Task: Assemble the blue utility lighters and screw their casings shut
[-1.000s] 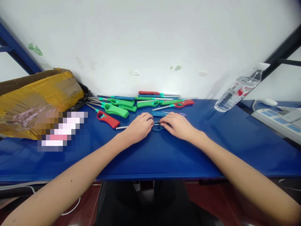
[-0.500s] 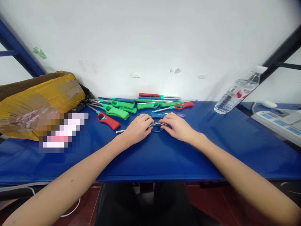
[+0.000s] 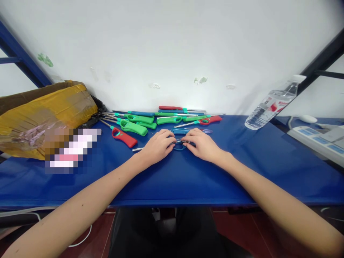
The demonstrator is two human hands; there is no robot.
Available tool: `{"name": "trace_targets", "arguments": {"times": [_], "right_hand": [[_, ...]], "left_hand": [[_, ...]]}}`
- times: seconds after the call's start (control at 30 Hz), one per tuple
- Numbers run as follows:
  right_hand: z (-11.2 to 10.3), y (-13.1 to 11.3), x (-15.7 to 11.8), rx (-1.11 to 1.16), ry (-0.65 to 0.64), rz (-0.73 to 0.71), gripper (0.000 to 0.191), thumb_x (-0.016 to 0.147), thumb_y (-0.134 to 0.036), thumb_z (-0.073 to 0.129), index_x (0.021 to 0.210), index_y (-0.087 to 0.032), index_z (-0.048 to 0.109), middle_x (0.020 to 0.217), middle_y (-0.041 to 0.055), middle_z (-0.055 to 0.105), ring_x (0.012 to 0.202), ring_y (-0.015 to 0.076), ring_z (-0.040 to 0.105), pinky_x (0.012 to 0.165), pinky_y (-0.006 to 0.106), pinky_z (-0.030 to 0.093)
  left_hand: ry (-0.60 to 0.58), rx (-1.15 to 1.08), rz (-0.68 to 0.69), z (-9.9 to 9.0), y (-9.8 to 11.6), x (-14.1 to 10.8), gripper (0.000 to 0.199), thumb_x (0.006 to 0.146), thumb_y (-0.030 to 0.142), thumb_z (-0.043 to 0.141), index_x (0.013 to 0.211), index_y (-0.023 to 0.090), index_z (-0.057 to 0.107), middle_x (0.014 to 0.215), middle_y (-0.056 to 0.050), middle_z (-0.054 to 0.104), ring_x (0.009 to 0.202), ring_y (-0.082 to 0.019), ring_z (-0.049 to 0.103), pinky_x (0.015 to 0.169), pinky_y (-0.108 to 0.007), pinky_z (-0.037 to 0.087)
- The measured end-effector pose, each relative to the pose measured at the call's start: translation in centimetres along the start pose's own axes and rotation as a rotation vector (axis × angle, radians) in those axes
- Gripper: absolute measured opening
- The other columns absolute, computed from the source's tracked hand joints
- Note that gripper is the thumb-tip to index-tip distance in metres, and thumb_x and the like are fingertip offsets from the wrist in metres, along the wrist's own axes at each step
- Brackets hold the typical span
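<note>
Low over the middle of the blue table, both hands are closed on one blue long-necked lighter (image 3: 179, 147), whose trigger loop shows between them. Its metal tube (image 3: 138, 149) sticks out to the left from under my left hand (image 3: 160, 145). The thumb and fingers of that hand pinch the lighter's body. From the other side my right hand (image 3: 202, 144) pinches its handle end, where small shiny parts show, too small to name. Just behind the fingers lies a translucent blue casing piece (image 3: 177, 131), partly hidden by my right hand.
Several green lighters (image 3: 133, 128) and a red lighter (image 3: 124, 137) lie behind my left hand, with more along the wall. A taped cardboard box (image 3: 48, 118) stands left. To the right are a leaning water bottle (image 3: 271, 104) and a white power strip (image 3: 317, 138).
The hands have barely moved. The lighter between the fingers has turned or shifted slightly, and the silvery strip between the hands looks thinner.
</note>
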State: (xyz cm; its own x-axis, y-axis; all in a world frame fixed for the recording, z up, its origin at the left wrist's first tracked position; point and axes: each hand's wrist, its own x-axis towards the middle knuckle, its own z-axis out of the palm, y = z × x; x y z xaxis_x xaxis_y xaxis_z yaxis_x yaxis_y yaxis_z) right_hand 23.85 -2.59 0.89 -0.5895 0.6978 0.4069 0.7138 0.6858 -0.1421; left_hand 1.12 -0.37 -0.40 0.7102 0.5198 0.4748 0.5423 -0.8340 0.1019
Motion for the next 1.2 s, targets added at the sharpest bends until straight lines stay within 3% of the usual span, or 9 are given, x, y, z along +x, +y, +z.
{"name": "trace_targets", "arguments": {"times": [0.67,1.2], "right_hand": [[0.21,0.04,0.01,-0.024,0.023,-0.037,0.027,0.098,-0.024,0.049,0.112,-0.017,0.071,0.092,0.0111,0.068,0.090,0.0255,0.056,0.085,0.041,0.048],[-0.14,-0.46,0.14,0.000,-0.100,-0.009,0.032,0.100,-0.021,0.040,0.113,-0.014,0.068,0.089,0.0113,0.061,0.090,0.0253,0.054,0.082,0.039,0.047]], "left_hand": [[-0.038,0.010,0.011,0.25,0.22,0.10,0.023,0.095,0.013,0.048,0.101,0.012,0.070,0.107,-0.012,0.064,0.108,-0.024,0.056,0.098,-0.040,0.050],[-0.031,-0.048,-0.029,0.29,0.10,0.11,0.022,0.096,0.017,0.047,0.103,0.017,0.068,0.103,-0.009,0.065,0.105,-0.023,0.057,0.097,-0.039,0.049]]}}
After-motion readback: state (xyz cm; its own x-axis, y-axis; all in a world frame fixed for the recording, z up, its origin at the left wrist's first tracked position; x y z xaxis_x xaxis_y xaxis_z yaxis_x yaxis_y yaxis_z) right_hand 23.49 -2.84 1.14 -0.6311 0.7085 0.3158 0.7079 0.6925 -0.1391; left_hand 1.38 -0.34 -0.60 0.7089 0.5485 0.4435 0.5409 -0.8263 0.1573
